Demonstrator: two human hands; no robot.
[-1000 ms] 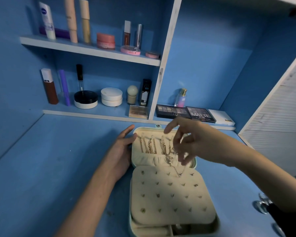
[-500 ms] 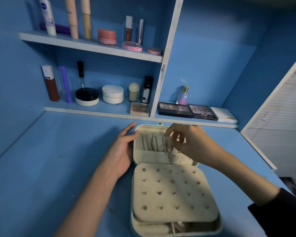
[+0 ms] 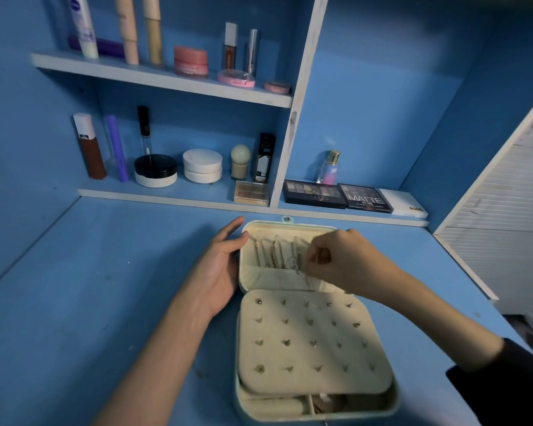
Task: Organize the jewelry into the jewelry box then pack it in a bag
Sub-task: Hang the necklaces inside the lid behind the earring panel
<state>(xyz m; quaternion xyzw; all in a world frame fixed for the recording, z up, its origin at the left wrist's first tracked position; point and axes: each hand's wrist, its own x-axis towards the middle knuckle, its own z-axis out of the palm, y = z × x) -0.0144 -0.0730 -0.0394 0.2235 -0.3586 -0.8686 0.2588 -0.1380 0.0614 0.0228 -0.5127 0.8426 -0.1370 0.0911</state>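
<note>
Right hand (image 3: 348, 259) pinches a necklace (image 3: 296, 265) in the jewelry box (image 3: 290, 278) lid; left hand (image 3: 219, 272), fingers (image 3: 231, 230) straight, steadies its edge.

1 jewelry box (image 3: 300, 355), 20 earrings (image 3: 286, 342) (4x5 grid), L hand (image 3: 219, 272) + R hand (image 3: 342, 262) = 2.

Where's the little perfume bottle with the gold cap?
In the head view, the perfume bottle stands on the lower shelf, right of the white divider, just behind the NUDES palette.
</note>
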